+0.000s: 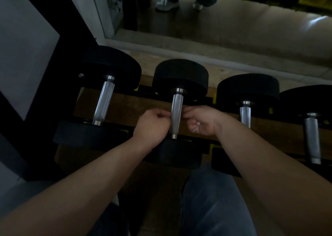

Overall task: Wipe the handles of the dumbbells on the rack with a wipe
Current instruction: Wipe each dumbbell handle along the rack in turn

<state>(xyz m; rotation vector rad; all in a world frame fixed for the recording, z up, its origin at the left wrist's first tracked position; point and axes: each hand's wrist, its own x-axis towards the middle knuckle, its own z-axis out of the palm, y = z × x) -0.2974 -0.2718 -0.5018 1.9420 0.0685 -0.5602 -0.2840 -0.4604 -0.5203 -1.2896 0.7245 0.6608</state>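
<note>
You have a single wide-angle view, worn on your head, looking forward and steeply down past your own forearms [89,181] onto the rack [125,108] from close by. It faces the rack's far edge and the pale floor strip [233,61] behind it, with the near edge below mid-frame; the rack's right end runs out of view
</note>
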